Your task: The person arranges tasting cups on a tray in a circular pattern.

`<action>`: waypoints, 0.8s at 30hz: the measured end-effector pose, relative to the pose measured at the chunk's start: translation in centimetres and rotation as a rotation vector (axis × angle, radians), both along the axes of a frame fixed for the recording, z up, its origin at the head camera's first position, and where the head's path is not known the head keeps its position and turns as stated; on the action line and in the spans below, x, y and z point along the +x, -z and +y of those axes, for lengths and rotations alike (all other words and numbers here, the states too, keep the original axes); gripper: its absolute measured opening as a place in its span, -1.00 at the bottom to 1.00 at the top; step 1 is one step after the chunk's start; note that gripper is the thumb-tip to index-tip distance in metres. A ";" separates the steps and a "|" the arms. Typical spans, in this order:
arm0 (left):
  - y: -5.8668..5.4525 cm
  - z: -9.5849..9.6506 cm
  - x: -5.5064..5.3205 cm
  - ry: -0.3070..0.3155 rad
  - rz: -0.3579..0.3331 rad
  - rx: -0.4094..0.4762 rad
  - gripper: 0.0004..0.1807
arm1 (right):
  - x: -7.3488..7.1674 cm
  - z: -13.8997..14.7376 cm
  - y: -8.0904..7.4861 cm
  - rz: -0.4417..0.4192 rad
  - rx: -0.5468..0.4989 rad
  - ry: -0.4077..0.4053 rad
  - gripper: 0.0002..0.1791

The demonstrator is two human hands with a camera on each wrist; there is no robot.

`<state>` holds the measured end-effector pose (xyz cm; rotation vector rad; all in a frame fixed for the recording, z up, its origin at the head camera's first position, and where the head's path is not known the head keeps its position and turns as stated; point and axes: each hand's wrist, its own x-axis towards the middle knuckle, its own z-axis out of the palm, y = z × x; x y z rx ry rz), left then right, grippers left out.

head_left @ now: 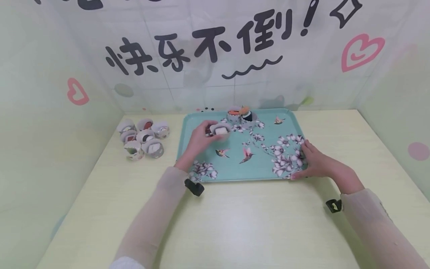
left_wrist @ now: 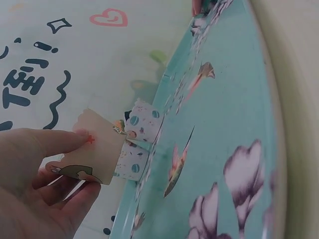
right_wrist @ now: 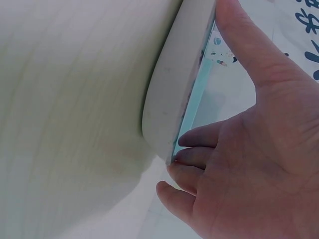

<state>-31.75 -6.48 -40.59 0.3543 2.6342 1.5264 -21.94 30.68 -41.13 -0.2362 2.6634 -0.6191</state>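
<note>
While right hand (head_left: 317,164) gripped lower-right corner of tray (head_left: 231,170), left hand (head_left: 199,139) pinched paper cup (head_left: 220,130) over tray, mid-frame. Light, level hold probably suited thin walls best. Moving room: tray's middle. Tighter: far rim, upper centre, beside two filled cups (head_left: 234,118).

Pale wood-grained table (head_left: 242,224), laid in two spots.
From where I stand, a teal flowered tray (head_left: 231,170) lies mid-frame; seven small patterned cups (head_left: 144,139) crowd together left of centre, apart from it.
</note>
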 end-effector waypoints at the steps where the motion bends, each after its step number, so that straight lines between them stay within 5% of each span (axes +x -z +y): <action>1: 0.1 0.3 0.0 0.004 -0.004 -0.001 -0.43 | 0.1 0.0 0.0 0.000 -0.006 -0.001 0.54; 24: 1.3 6.5 -1.6 0.014 -0.059 -0.080 -0.46 | -0.1 0.1 0.2 -0.001 0.011 -0.002 0.55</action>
